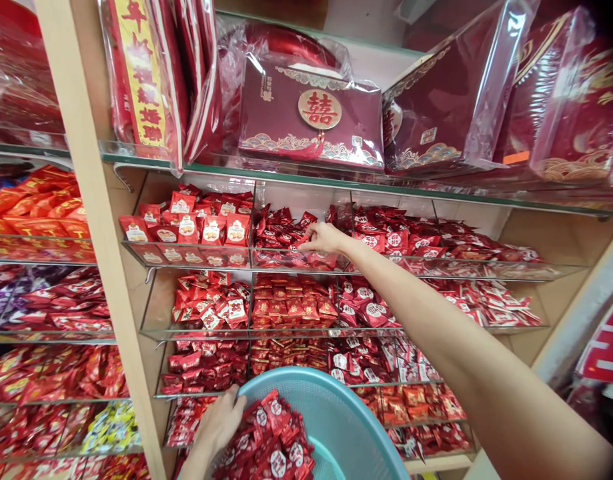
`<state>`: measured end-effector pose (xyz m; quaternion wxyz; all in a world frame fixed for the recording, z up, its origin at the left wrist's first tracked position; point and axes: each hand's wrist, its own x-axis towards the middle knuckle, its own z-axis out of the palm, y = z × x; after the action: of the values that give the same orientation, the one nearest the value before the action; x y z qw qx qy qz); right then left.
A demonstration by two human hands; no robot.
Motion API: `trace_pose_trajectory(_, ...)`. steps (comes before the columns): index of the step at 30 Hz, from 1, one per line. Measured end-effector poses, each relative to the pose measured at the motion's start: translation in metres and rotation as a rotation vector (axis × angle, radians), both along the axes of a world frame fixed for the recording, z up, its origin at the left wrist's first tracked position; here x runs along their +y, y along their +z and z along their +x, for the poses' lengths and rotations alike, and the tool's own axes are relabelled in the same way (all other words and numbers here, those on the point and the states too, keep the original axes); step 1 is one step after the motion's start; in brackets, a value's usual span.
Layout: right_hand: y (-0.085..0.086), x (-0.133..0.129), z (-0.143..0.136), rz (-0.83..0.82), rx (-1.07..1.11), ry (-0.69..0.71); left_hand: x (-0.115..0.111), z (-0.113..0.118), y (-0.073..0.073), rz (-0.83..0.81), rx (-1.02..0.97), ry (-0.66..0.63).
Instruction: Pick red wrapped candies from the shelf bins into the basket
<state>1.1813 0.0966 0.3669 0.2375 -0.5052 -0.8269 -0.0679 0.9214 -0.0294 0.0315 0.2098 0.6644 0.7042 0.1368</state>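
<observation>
My left hand [220, 419] grips the rim of a blue plastic basket [359, 407]. Dark red candy packets [281, 437] with round white labels are heaped in the basket's left part. Up at the top candy shelf, my right hand [322, 238] reaches into the middle compartment. Its thumb and fingers are pinched together at a small red candy packet [305, 239]. More dark red packets [276, 227] lie in that compartment, behind a clear front lip.
A glass shelf [306, 175] above holds wrapped maroon boxes [306, 113] and red packages. Clear dividers split the candy shelves below into compartments of red packets [291, 307]. A wooden post [93, 220] stands at left, with more candy shelves beyond it.
</observation>
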Motion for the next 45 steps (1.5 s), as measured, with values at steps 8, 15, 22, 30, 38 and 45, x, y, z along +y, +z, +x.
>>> trace_pose_trajectory(8, 0.01, -0.008, 0.003, -0.152, -0.043, 0.056, 0.004, -0.003, -0.004, -0.015, -0.02, 0.02)
trace_pose_trajectory(15, 0.031, -0.01, 0.012, -0.303, -0.108, 0.126, 0.003, -0.002, -0.002, -0.009, -0.009, 0.021)
trace_pose_trajectory(22, 0.018, -0.001, 0.003, -0.186, -0.035, 0.145, 0.003, -0.002, 0.0, -0.015, -0.011, 0.036)
trace_pose_trajectory(30, 0.021, 0.002, 0.006, -0.113, 0.301, 0.195, 0.004, -0.007, -0.004, -0.013, -0.035, 0.044)
trace_pose_trajectory(38, 0.043, -0.019, 0.015, 0.003, -0.249, 0.173, 0.005, -0.006, -0.001, 0.008, -0.023, 0.03)
trace_pose_trajectory(45, 0.039, -0.028, 0.007, -0.31, -0.411, 0.091, 0.006, -0.005, 0.0, 0.009, 0.004, 0.03)
